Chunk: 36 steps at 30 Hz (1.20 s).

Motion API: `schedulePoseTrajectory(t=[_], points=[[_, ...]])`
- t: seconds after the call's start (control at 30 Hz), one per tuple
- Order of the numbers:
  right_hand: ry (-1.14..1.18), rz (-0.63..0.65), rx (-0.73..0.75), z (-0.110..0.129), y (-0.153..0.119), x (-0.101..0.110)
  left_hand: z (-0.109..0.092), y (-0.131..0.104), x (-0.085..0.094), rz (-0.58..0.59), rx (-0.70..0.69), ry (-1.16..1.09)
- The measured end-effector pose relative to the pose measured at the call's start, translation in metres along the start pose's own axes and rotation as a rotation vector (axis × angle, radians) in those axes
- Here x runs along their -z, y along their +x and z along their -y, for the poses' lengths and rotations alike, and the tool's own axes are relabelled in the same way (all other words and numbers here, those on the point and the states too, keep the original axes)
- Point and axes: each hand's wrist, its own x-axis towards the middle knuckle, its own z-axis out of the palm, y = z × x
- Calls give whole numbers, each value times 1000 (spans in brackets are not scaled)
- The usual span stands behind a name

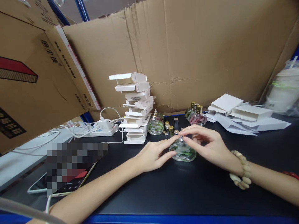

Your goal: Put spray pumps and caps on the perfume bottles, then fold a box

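bottle [184, 154] of clear, rounded, green-patterned glass stands upright, left hand [151, 157] holding its side, seemingly for steadiness, while right hand [209, 143] pinches its silver metal nozzle [181, 138].

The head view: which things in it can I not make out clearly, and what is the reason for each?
All in the head view:
Bottle between the hands: its top is partly covered by fingers of the left hand and right hand.
Phone: largely hidden by pixel blocks.
Red thing by the right forearm: cut off by the right edge.
Stacked white boxes: print too small to read.
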Motion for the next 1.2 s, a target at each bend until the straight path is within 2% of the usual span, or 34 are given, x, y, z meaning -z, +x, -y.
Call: schedulePoseTrajectory(t=[0.2, 0.4, 0.5, 0.6, 0.73, 0.9, 1.07, 1.2], points=[[28, 38, -32, 1, 2, 1, -3, 1, 0, -15, 0, -9], [64, 52, -132, 1, 1, 0, -3, 0, 1, -6, 26, 1], [152, 14, -194, -2, 0, -1, -5, 0, 1, -24, 30, -11], [219, 45, -275, -7, 1, 2, -7, 0, 1, -50, 36, -23], [26, 165, -354, -16, 5, 7, -10, 2, 3, -28, 62, -34], [-197, 254, -291, -30, 8, 9, -13, 3, 5, 11, 50, -64], [-231, 266, -298, -41, 12, 2, -12, 4, 1, -36, 15, -145], [-227, 311, -218, -41, 16, -6, -8, 2, -3, -46, 29, -188]])
